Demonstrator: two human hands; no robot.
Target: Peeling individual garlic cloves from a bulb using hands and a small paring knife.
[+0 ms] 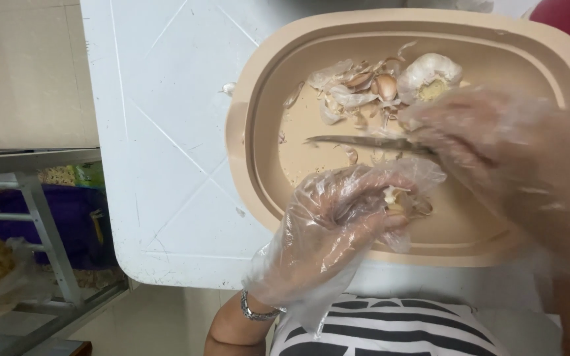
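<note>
A white table (166, 165) carries a beige oval basin (258, 99) strewn with garlic skins (341, 89) and a garlic bulb (430, 72). The gloved right hand (503, 145) reaches in from the right, closed around a knife (357, 141). The gloved left hand (334, 221) curls in, fingertips pinching a garlic clove (397, 198) over the basin.

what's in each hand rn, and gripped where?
Left hand: garlic clove, pinched at its end between fingertips. Right hand: knife, held by the handle end, which the hand hides; blade points left over the beige tub.
</note>
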